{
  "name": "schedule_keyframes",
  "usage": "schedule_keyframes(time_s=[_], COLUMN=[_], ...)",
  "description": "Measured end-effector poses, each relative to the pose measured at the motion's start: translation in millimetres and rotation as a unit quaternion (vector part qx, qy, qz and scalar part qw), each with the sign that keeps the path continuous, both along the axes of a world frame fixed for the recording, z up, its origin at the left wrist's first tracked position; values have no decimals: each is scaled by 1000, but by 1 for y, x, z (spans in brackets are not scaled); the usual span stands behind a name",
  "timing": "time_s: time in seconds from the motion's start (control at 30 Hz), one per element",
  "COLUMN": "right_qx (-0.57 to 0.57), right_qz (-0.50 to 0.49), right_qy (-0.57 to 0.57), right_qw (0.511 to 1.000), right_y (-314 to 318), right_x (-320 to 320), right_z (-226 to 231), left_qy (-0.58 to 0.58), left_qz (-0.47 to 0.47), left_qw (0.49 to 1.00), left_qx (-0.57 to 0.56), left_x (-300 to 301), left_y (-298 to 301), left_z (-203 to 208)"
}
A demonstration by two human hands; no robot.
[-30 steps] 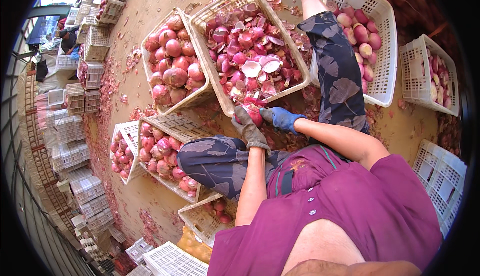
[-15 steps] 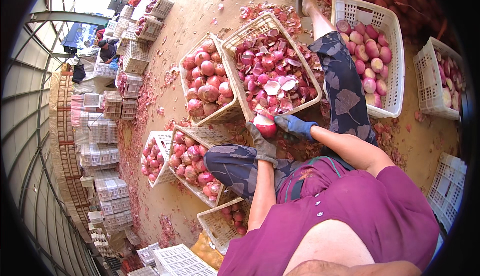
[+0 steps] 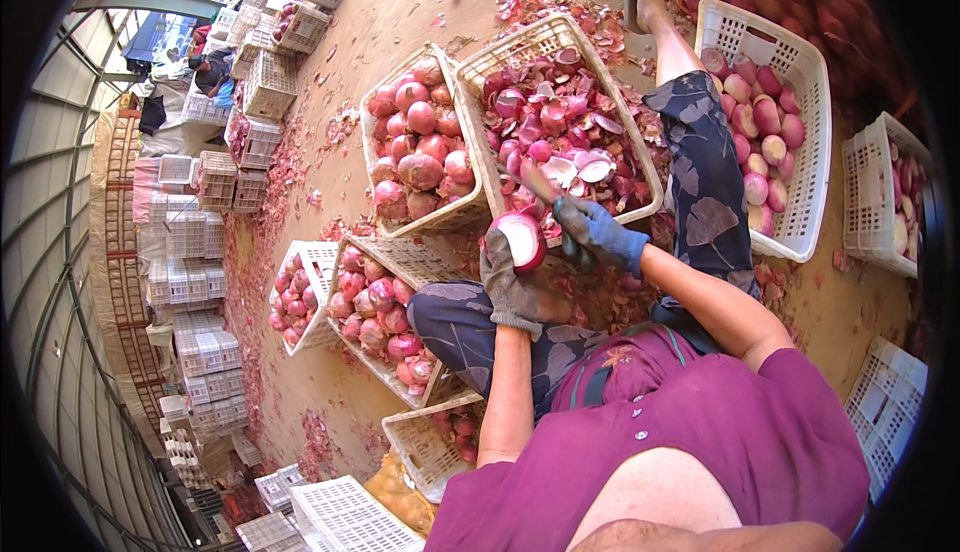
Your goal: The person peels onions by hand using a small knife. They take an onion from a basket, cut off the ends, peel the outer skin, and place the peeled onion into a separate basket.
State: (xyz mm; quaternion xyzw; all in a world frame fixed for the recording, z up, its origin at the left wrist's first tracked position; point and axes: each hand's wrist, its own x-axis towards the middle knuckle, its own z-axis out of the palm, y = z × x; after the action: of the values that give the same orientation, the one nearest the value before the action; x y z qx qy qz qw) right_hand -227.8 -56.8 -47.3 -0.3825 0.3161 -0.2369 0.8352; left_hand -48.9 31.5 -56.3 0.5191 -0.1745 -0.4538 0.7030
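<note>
Three crates of red-skinned onions on the left, clock bearings taken from the held onion: small white crate (image 3: 322, 260) between eight and nine, tilted crate (image 3: 412, 260) at eight, upper crate (image 3: 438, 220) between ten and eleven. Next, left hand (image 3: 508, 287), grey-gloved, at about half past six, wrapped round the lower left flank of the onion (image 3: 522, 239). Seen from that hand, the onion sits at about half past twelve, just past the near corner of the peel-filled crate (image 3: 532, 42), which spreads off toward one.

Knife (image 3: 538, 181) comes next: brownish blade, slightly blurred, above the onion at half past twelve, its tip aimed between ten and eleven. Blade looks apart from the onion. Right hand (image 3: 602, 235), in a blue-cuffed grey glove, is at three, fingers curled tight on the knife; handle mostly hidden. Left hand is the nearer, being in contact; the right is just beside, whether touching I cannot tell.

Onion itself: roundish, no clear long axis. Broad white face turned up at the viewer, magenta skin ringing it, widest on the right edge.

Farther right: white crate (image 3: 815, 127) at two, holding smooth pink-and-white onions; another crate (image 3: 866, 197) near three, similar contents.
</note>
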Motion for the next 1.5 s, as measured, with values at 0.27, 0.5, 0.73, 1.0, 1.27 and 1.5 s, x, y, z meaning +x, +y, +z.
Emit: schedule_keyframes(time_s=[0.27,0.5,0.73,1.0,1.27,1.5], right_qx=[-110,-219,-391,-215,-227,-177], right_qz=[-61,-11,125,165,160,31], right_qy=[23,46,47,1,-8,-14], right_qw=[992,975,911,963,961,984], right_y=[-75,-124,-80,-102,-109,-122], right_x=[18,34,44,47,47,40], right_z=[25,20,17,47,26,18], left_qy=[62,191,216,235,244,185], left_qz=[-167,-200,-117,-188,-215,-221], left_qw=[984,961,967,952,944,953], left_qx=[-16,8,62,57,49,96], left_x=[27,58,67,79,85,65], left_y=[-32,-63,-88,-102,-93,-91], left_z=[91,100,33,37,34,73])
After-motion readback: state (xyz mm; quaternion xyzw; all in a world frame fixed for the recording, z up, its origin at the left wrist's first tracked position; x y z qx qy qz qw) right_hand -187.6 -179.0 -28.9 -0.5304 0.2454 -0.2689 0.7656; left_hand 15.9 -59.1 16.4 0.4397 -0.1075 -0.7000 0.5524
